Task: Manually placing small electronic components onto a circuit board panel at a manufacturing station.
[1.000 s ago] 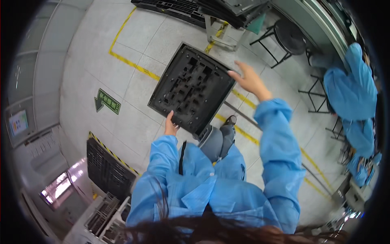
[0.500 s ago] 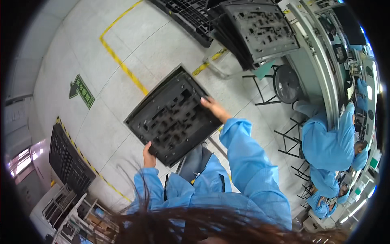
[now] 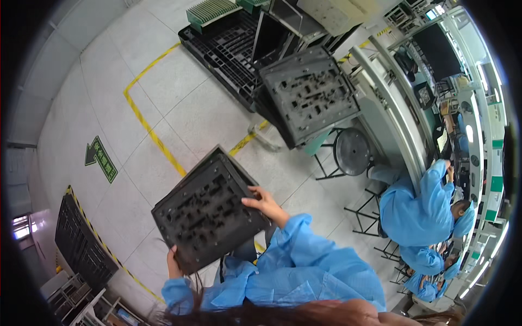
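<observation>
I carry a black rectangular tray (image 3: 206,214) in front of my body, its face dotted with many small cut-outs. My left hand (image 3: 173,265) grips its near left corner, thumb on the edge and the other fingers hidden. On the right side, my right hand (image 3: 267,206) clasps the tray's edge, with fingers lying over the top face. A second dark edge shows along the tray's far right side; I cannot tell whether it belongs to another tray beneath. Ahead and to the right is a stack of similar black trays (image 3: 312,96), apart from my hands.
A black plastic pallet (image 3: 228,65) lies beyond yellow floor tape (image 3: 155,138), with a green slotted rack (image 3: 212,13) on it. Right of the tray stack stands a round stool (image 3: 352,151). Co-workers in blue (image 3: 416,204) sit along a workbench. Another black pallet (image 3: 81,242) is at left.
My view has shifted; the tray stack, pallet and stool now appear further left and lower. The tray in my hands sits lower and further left in view, still held by both.
</observation>
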`<state>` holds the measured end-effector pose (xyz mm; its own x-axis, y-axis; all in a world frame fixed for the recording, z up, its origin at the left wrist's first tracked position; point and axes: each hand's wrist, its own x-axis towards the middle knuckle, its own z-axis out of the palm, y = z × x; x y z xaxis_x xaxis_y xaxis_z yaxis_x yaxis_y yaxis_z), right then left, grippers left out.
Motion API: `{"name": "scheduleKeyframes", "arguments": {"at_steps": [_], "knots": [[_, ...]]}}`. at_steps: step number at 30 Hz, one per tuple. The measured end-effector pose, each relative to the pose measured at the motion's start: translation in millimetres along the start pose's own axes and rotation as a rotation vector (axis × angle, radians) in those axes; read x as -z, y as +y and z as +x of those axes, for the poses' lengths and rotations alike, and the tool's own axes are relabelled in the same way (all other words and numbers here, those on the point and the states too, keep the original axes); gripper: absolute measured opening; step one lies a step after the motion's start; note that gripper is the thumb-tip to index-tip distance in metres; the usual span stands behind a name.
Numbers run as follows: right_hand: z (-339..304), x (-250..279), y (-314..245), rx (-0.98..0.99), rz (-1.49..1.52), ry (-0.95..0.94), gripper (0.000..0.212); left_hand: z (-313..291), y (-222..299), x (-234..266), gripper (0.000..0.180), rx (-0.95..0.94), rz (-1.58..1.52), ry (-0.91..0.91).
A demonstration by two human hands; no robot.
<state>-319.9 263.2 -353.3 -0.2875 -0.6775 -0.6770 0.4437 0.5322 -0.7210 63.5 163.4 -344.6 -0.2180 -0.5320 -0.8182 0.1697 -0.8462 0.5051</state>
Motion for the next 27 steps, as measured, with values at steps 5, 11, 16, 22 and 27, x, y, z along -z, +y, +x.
{"name": "scheduleKeyframes", "arguments": {"at_steps": [5, 11, 16, 22, 27], "knots": [[-59, 81, -74, 0.28, -0.057, 0.013, 0.07, -42, -7, -84, 0.054, -0.207, 0.015, -0.119], [-26, 290, -169, 0.499, 0.036, 0.188, 0.069, 37, -11, -315, 0.051, -0.249, 0.1, -0.338], [17, 400, -270, 0.477, 0.148, 0.148, 0.058, 116, -20, -452, 0.045, -0.191, 0.2, -0.45], [38, 429, -336, 0.241, -0.373, 0.267, 0.062, 158, -22, -473, 0.065, -0.328, 0.509, -0.288], [79, 432, -306, 0.875, -0.712, 0.644, 0.044, 121, 2, -454, 0.066, -0.336, 0.207, -0.157]]}}
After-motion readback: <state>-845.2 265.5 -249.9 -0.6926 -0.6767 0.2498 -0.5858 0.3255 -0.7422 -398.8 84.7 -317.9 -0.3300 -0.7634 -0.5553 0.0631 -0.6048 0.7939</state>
